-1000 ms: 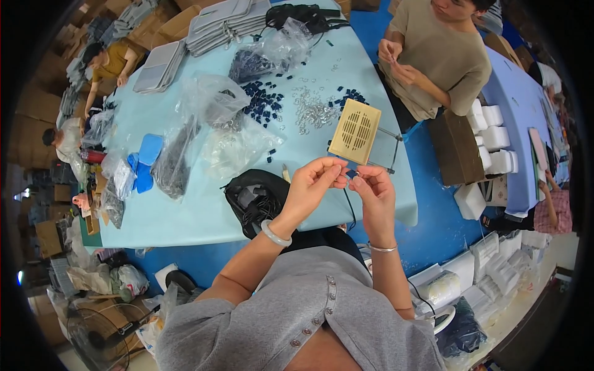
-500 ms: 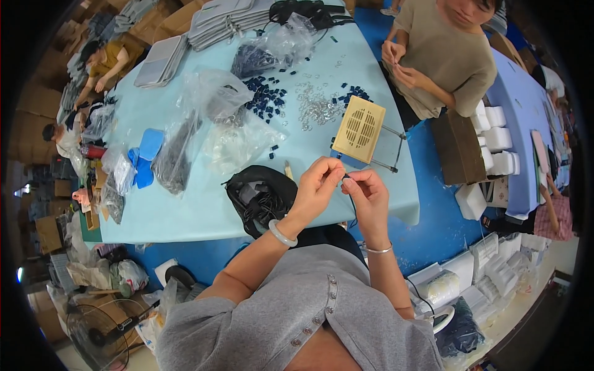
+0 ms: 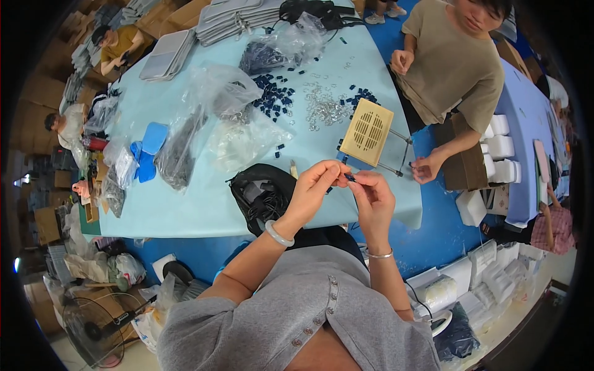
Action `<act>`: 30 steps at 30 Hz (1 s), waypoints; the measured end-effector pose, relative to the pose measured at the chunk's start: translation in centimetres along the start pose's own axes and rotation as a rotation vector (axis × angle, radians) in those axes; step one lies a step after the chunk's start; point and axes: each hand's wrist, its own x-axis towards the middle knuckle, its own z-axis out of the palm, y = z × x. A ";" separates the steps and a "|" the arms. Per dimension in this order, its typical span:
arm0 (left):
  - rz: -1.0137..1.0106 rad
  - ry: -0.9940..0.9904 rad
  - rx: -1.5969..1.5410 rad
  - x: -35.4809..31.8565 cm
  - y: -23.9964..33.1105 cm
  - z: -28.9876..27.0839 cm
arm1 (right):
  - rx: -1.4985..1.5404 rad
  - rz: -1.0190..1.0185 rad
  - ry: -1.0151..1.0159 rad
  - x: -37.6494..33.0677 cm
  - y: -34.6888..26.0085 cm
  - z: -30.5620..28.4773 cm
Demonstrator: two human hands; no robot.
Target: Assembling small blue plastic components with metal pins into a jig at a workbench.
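My left hand (image 3: 317, 185) and my right hand (image 3: 374, 196) meet above the table's near edge, fingertips pinched. Between them shows a small dark blue piece (image 3: 351, 177), partly covered by the fingers; its exact kind is too small to tell. Just beyond the fingertips stands a cream slotted plastic basket (image 3: 366, 133) on a metal-legged stand (image 3: 405, 154). To the left of my left hand lies an open black bag (image 3: 263, 196) with dark cords inside. Farther off are a heap of small dark blue pieces (image 3: 273, 99) and a scatter of small clear rings (image 3: 325, 108).
Plastic bags (image 3: 232, 142), blue pouches (image 3: 148, 151) and stacked grey cases (image 3: 167, 54) lie on the pale blue table (image 3: 204, 219). A co-worker in a tan shirt (image 3: 458, 68) stands at the right edge, beside a brown carton (image 3: 461, 154).
The dark blue piece now shows between my fingertips, where a dark cord hung from my right hand before. The co-worker's hands have parted, one lowering beside the stand.
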 end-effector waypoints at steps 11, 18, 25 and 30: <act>0.112 -0.002 0.169 -0.3 -0.4 -1.0 | 0.077 0.132 -0.047 -0.3 0.0 1.0; 0.096 0.051 0.169 -0.5 -0.6 -1.9 | 0.155 0.203 -0.083 -0.2 -0.3 2.2; 0.000 0.032 -0.036 -0.6 -0.1 -1.8 | -0.016 0.017 -0.020 0.0 -0.1 2.1; 0.023 0.026 -0.019 -0.5 0.2 -1.3 | 0.074 0.090 0.015 -0.1 0.2 1.9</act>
